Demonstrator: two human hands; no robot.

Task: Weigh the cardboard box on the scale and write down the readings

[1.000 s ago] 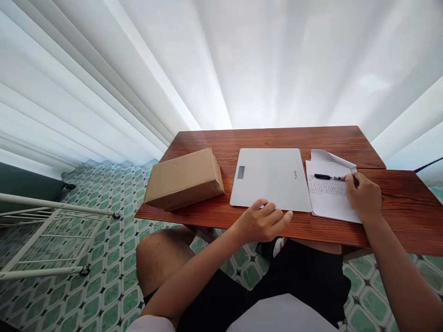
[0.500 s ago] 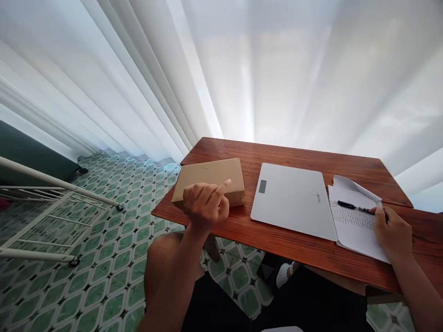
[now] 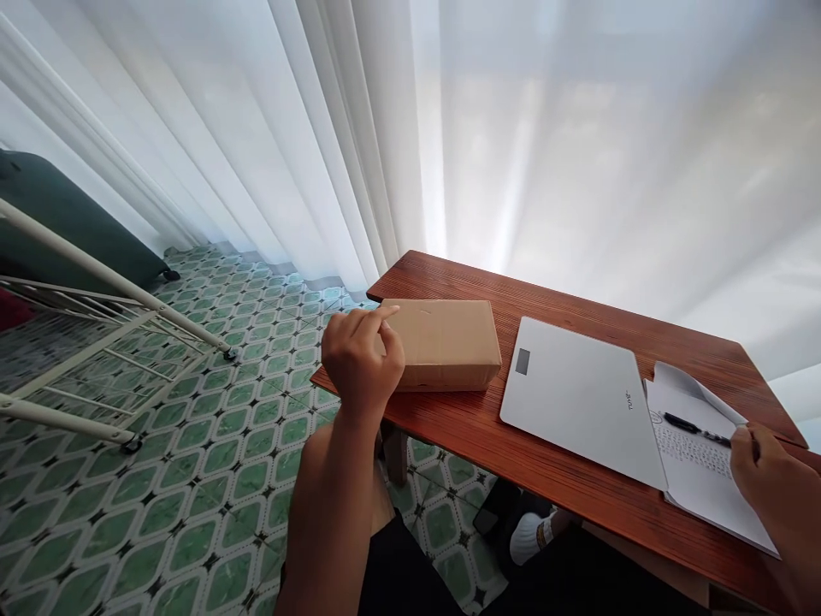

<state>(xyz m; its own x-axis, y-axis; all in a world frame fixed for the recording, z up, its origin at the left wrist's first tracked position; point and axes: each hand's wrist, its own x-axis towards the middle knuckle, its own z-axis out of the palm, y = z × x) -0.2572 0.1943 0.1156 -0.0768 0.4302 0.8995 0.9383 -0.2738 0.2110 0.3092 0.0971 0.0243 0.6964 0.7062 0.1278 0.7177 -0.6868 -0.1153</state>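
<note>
A closed brown cardboard box [image 3: 449, 334] lies near the table's left end. My left hand [image 3: 364, 352] is at the box's left end, with the index finger stretched over its top corner and the other fingers loosely curled. Whether the palm presses on the box is hidden. On the right, my right hand [image 3: 766, 479] pinches the end of a black pen [image 3: 683, 423] over a notebook [image 3: 696, 496] with handwritten lines and a curled page. Between box and notebook lies a flat white scale [image 3: 581, 402] with a small grey display.
The reddish wooden table [image 3: 449, 419] stands before a white curtain [image 3: 564, 154]. To the left are a white metal rack on wheels [image 3: 128, 351] and a dark green case [image 3: 70, 218] on the tiled floor [image 3: 256, 445]. My legs are under the table edge.
My left hand has shifted from the box's front to its left end. The box now sits straighter along the table. The view has turned left; my right hand stays at the pen.
</note>
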